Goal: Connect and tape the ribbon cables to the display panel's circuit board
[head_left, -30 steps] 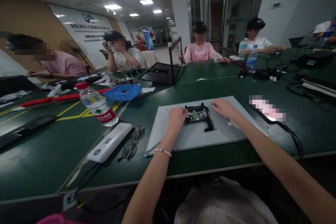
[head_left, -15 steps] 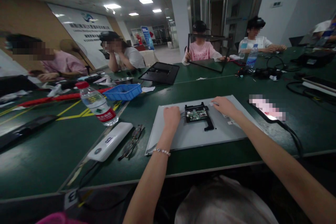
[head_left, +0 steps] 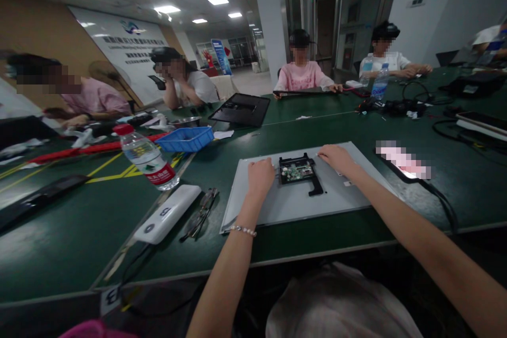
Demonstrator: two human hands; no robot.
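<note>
A grey flat panel (head_left: 269,206) lies on the green table in front of me. On its middle rests a black frame with a green circuit board (head_left: 296,170), one black arm of it reaching down to the right. My left hand (head_left: 261,175) is closed just left of the frame, its fingertips turned away from me. Above the panel's right half, my right hand (head_left: 336,158) has its fingers bent together near the frame's upper right corner. What either hand pinches, if anything, is too small or hidden to make out.
Left of the panel lie glasses (head_left: 199,216), a white power bank (head_left: 168,215) and a water bottle (head_left: 147,158). A blue tray (head_left: 186,139) and a black cover (head_left: 240,109) are farther back. A phone (head_left: 402,162) with a cable lies right. Several people sit around the table.
My right fingers have drawn in slightly closer to the frame, while my left hand has hardly moved. Across the table, a person in pink has lowered a black rectangular frame flat.
</note>
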